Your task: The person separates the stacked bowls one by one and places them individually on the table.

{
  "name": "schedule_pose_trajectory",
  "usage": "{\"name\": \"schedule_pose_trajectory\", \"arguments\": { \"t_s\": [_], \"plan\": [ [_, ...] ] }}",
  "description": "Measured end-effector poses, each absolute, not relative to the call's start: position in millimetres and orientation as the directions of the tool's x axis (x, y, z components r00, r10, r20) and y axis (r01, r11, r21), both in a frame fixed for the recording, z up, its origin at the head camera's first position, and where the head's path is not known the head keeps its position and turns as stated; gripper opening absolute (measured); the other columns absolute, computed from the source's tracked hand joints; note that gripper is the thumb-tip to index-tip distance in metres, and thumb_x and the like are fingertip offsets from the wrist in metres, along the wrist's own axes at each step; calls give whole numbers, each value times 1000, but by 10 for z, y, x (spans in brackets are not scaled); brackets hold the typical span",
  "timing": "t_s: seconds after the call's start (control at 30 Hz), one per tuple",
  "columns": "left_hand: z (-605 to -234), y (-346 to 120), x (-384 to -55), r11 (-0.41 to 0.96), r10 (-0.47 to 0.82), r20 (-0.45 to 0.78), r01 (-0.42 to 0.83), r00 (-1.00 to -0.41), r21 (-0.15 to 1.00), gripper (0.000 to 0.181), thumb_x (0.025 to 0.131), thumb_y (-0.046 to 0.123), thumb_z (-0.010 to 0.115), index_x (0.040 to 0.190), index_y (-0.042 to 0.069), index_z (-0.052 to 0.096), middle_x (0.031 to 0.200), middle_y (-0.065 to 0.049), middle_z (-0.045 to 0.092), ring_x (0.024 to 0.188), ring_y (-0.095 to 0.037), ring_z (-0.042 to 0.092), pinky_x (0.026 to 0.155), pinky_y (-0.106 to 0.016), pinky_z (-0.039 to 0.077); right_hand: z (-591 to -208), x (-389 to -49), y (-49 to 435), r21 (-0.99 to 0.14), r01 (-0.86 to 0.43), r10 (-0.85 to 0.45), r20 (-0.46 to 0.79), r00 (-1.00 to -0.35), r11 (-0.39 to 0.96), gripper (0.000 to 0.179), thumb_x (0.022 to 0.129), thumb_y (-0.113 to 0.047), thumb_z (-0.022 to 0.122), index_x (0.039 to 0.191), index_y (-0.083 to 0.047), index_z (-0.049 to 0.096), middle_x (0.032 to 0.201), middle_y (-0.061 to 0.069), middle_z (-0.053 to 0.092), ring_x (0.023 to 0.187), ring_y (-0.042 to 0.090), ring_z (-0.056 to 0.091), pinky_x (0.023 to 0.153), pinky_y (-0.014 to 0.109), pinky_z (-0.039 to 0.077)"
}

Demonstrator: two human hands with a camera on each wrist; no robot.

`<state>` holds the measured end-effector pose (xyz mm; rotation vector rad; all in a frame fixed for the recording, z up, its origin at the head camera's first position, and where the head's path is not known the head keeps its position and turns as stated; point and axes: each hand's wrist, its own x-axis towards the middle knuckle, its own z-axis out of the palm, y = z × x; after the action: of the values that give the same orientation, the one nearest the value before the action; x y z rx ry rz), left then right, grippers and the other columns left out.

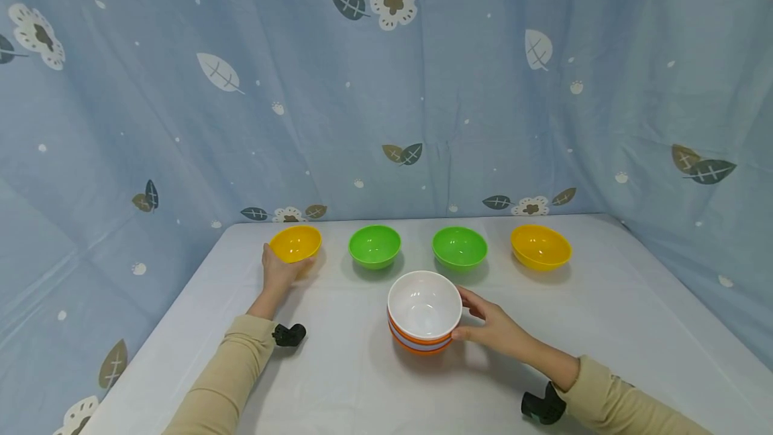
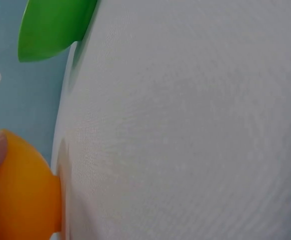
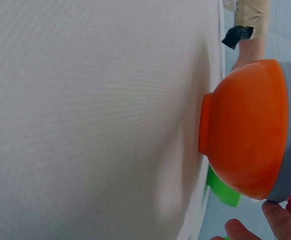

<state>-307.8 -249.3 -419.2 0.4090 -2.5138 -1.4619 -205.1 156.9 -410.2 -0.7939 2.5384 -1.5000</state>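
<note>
**Stack of bowls held from one side only**

A stack of nested bowls [image 1: 425, 304] was stood upright on the white-covered table [image 1: 338, 381]. Its right side was gripped by the curled fingers and thumb of the right hand [image 1: 498, 331]; with its left side unsupported, it could be tipped or slid by an uneven push. Farther back, the left yellow bowl [image 1: 297, 242] was pinched between the left hand's [image 1: 280, 274] thumb and fingers, and could be tilted by a lopsided squeeze. Beyond the stack, a green bowl [image 1: 460, 247] could be knocked.
</note>
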Motion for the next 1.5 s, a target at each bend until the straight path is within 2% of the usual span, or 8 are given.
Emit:
{"name": "schedule_pose_trajectory", "arguments": {
  "t_s": [0.23, 0.43, 1.0, 1.1, 1.2, 1.3, 1.43, 1.5],
  "plan": [
    [-4165, -2495, -3062, 476, -387, 9, -191, -922, 858, 117, 73, 26, 75, 143, 1, -15, 149, -26, -3, 135, -43, 9, 110, -52, 11, -4109, -2053, 1560, -848, -383, -483, 178, -857, 367, 80, 77, -26, 73, 139, 4, 32, 136, 24, 42, 123, 42, 40, 96, 56, 36],
    [-4123, -2493, -3016, 454, -385, -12, -201, -923, 868, 117, 74, 26, 75, 144, 4, -16, 150, -23, -6, 137, -41, 7, 111, -51, 10, -4098, -2045, 1555, -848, -377, -487, 167, -857, 374, 80, 77, -27, 73, 139, 3, 32, 137, 24, 41, 124, 42, 39, 97, 56, 36],
    [-3858, -2430, -2666, 488, -265, 70, -72, -962, 870, 114, 77, 30, 73, 144, 3, -15, 151, -22, -9, 139, -37, 0, 112, -49, 7, -4044, -2024, 1559, -850, -376, -500, 160, -851, 369, 85, 78, -25, 73, 141, 6, 25, 140, 26, 35, 125, 43, 36, 98, 55, 36],
    [-3823, -2393, -2590, 485, -228, 112, -14, -967, 875, 111, 77, 28, 73, 145, 2, -12, 151, -23, -2, 138, -37, 5, 111, -51, 9, -4028, -2025, 1560, -850, -379, -499, 164, -851, 366, 86, 77, -25, 73, 141, 7, 24, 140, 27, 35, 125, 43, 36, 97, 55, 36],
    [-3806, -2339, -2535, 465, -184, 167, 64, -969, 883, 104, 76, 22, 75, 146, 3, 1, 149, -22, 14, 136, -37, 16, 111, -51, 13, -4014, -2027, 1558, -850, -384, -498, 172, -850, 362, 88, 76, -25, 74, 141, 7, 23, 140, 27, 34, 125, 43, 36, 97, 54, 36],
    [-3767, -2261, -2449, 445, -156, 115, 34, -981, 895, 102, 76, 24, 74, 147, 7, 2, 149, -20, 14, 136, -37, 16, 110, -53, 15, -4010, -2025, 1557, -850, -387, -504, 173, -846, 357, 91, 76, -27, 74, 142, 7, 21, 140, 28, 34, 125, 43, 36, 97, 54, 36],
    [-3693, -2135, -2340, 431, -120, -11, -62, -993, 900, 107, 77, 34, 72, 148, 11, -5, 153, -15, 1, 138, -37, 7, 109, -55, 14, -4013, -2023, 1557, -856, -384, -510, 171, -843, 347, 94, 75, -31, 74, 142, 5, 20, 140, 28, 33, 126, 44, 35, 98, 54, 36],
    [-3663, -2079, -2312, 432, -98, -28, -68, -995, 899, 106, 77, 37, 72, 148, 11, -3, 154, -14, 1, 139, -36, 6, 109, -55, 15, -4015, -2025, 1552, -857, -387, -512, 177, -841, 339, 94, 75, -32, 75, 142, 6, 19, 141, 28, 31, 126, 44, 35, 98, 54, 35]
  ]
}}
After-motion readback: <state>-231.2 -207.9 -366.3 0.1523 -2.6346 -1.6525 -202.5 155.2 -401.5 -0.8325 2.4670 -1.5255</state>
